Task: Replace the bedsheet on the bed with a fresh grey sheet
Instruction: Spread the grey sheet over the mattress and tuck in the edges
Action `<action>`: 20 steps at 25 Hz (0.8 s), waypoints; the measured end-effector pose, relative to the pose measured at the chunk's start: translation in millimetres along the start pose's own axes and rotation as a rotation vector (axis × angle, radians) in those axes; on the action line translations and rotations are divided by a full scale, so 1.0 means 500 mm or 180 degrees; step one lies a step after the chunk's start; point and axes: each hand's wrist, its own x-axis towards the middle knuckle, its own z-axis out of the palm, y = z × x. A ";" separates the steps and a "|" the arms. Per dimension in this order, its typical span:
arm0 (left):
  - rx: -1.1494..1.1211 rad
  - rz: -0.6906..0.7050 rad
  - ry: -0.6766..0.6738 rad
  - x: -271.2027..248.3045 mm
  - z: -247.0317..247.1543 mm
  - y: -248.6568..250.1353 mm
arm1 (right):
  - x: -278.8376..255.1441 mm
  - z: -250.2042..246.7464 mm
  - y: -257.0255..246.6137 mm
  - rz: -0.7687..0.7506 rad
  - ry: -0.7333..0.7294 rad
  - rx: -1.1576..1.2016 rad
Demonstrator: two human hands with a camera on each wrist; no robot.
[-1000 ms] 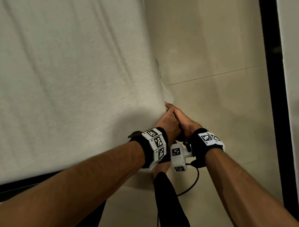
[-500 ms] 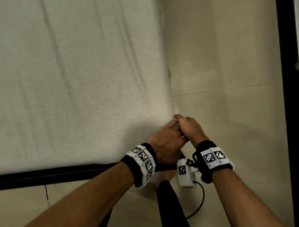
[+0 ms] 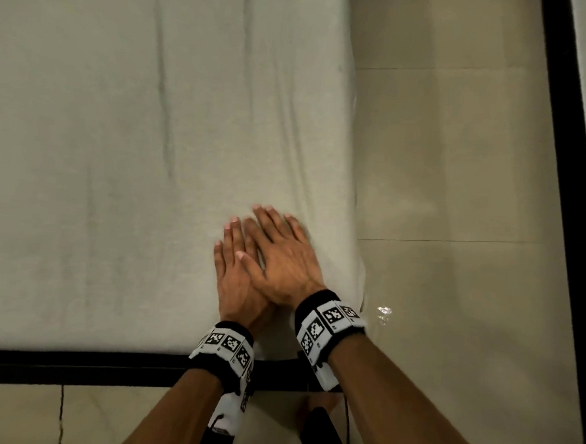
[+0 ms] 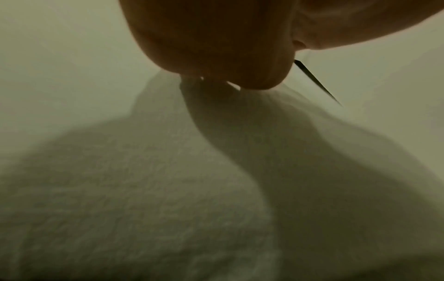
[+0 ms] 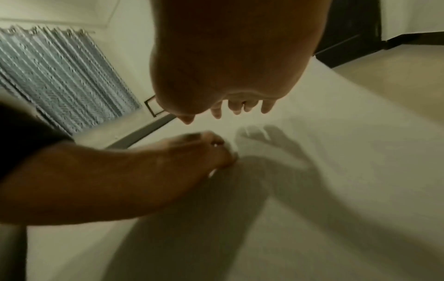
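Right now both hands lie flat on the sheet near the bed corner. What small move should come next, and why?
Probably slide both hands away from the body, up the sheet, to smooth it. The left hand and right hand lie flat with straight fingers, the right partly over the left, beside the near right corner. Long creases run up the sheet ahead of the fingertips, so a flat sweep seems the natural step.

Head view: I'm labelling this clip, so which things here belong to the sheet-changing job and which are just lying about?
Part of the job:
- grey sheet, spread over the bed
- black bed frame
- left hand and right hand, fingers straight, over the sheet's near right corner

Just lying about:
- shiny scrap on the tiled floor
- patterned curtain
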 end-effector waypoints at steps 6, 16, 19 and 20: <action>-0.0289 0.1473 -0.0142 -0.033 -0.007 0.020 | -0.085 0.021 0.071 0.1572 0.0539 -0.0207; -0.0433 0.1030 -0.0372 0.096 -0.114 -0.051 | 0.069 -0.111 0.069 0.2453 0.1691 0.0954; -0.0374 0.1071 -0.0248 0.147 -0.108 -0.016 | 0.135 -0.141 0.139 0.2715 0.1647 0.1088; -0.0372 0.1086 -0.0218 0.161 -0.106 0.005 | 0.149 -0.150 0.165 0.2752 0.1603 0.1125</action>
